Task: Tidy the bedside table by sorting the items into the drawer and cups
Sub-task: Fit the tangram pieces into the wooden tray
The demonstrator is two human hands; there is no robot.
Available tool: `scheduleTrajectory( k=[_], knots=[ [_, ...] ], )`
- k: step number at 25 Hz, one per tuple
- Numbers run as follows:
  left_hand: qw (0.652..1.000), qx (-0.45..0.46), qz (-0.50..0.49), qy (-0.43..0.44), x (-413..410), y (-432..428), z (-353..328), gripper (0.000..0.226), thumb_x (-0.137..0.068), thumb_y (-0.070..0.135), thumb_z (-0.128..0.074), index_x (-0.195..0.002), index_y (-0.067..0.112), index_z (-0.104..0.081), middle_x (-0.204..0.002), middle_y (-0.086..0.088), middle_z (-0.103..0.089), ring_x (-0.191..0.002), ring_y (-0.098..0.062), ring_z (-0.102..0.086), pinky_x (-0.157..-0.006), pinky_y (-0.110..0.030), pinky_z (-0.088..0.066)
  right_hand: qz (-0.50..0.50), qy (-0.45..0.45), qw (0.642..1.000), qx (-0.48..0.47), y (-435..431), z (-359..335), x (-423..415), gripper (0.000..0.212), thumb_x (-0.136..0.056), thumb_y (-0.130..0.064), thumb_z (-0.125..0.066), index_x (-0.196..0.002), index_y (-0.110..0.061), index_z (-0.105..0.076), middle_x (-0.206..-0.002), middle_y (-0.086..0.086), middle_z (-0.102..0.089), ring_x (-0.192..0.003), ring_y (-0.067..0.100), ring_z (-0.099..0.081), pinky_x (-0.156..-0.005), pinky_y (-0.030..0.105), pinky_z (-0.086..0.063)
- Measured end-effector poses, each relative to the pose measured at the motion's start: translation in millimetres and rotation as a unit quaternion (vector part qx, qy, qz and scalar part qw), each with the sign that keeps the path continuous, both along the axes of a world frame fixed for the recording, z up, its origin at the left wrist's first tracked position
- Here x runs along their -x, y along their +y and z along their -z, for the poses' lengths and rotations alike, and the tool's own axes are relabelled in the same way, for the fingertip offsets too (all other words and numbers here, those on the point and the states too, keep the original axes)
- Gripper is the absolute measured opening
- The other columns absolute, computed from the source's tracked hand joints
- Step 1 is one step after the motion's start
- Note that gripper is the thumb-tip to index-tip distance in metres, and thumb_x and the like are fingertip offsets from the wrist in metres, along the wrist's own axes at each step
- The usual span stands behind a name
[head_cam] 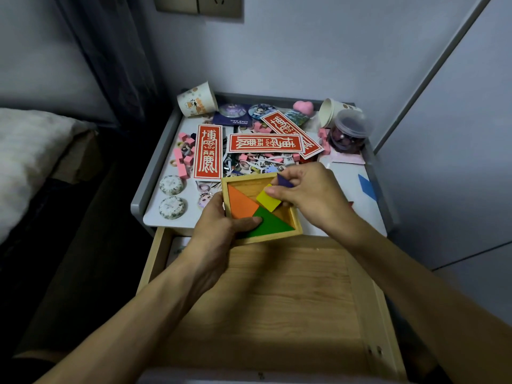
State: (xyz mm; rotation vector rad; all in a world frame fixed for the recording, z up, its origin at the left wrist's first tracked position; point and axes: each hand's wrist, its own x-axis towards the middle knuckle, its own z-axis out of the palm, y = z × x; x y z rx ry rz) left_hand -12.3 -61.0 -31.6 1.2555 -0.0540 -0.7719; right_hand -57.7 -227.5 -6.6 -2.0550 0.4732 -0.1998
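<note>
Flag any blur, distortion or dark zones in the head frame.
Head view: dim, bluish light; gap beside the pillow nearly black; pillow soft at the edge; left hand, right hand, wooden tray and yellow piece fairly sharp; no glare.

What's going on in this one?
A person is working on a wooden puzzle tray at the front edge of the bedside table, above the open drawer. The left hand grips the tray, thumb on the green triangle; the right hand pinches a yellow square and a purple piece over it. An orange triangle lies inside too. Red paper strips, pink blocks and two tipped paper cups litter the table.
</note>
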Motion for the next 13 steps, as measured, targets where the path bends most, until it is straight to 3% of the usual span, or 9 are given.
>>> scheduleTrajectory(
  k=[4, 9, 13],
  knots=[
    [1.000, 0.023, -0.001, 0.020, 0, 2, -4, 0.049, -0.080, -0.019, -0.058, -0.125, 0.001, -0.055, -0.113, -0.019, -0.070, -0.095, -0.028, -0.070, -0.071, -0.030, -0.060, -0.021, -0.014, 0.999, 0.039, -1, -6, 3, 0.003, -0.086, -0.019, -0.072, -0.089, -0.018, -0.073, -0.064, -0.007, -0.067, -0.053, 0.002, -0.060, -0.055, 0.017, -0.046],
    [0.998, 0.029, -0.017, 0.044, 1, 3, -11, 0.040, -0.083, -0.010, -0.061, -0.122, -0.001, -0.058, -0.108, -0.017, -0.072, -0.085, -0.022, -0.071, -0.060, -0.024, -0.057, -0.048, -0.056, 0.997, -0.016, -16, -21, 6, 0.018, -0.097, -0.011, -0.056, -0.106, -0.009, -0.071, -0.072, 0.000, -0.067, -0.061, 0.000, -0.058, -0.056, 0.015, -0.044],
    [0.998, 0.008, -0.046, 0.047, 0, 6, -13, 0.029, -0.087, 0.007, -0.067, -0.116, 0.006, -0.063, -0.104, -0.013, -0.074, -0.084, -0.022, -0.073, -0.054, -0.021, -0.053, -0.119, -0.033, 0.992, -0.039, -19, -26, 11, 0.012, -0.091, -0.005, -0.062, -0.102, -0.007, -0.059, -0.068, 0.009, -0.067, -0.051, 0.021, -0.058, -0.047, 0.031, -0.048]
  ],
)
